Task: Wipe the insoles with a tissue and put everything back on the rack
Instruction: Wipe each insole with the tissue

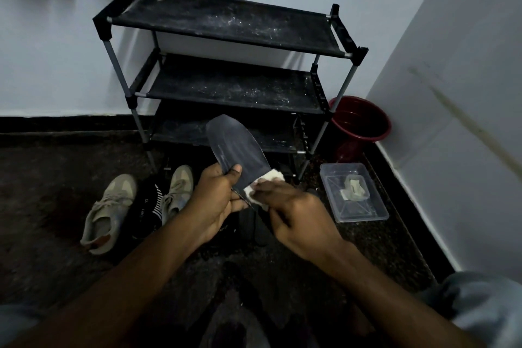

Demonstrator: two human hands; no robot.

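While my left hand [217,200] grips the heel end of a dark grey foam insole [234,150] in front of the black three-tier fabric shoe rack [226,34], my right hand [296,215] pinches a folded white tissue [264,183] against its lower edge. Two beige sneakers [110,212] lie left of the rack's base, and a clear plastic tray [353,192] sits to its right.

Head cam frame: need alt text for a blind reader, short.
A person's left hand holds a dark grey insole upright while the right hand presses a white tissue against its lower part. Behind stands a bare, dusty black three-shelf rack; tan sneakers and a clear plastic container sit on the dark floor.
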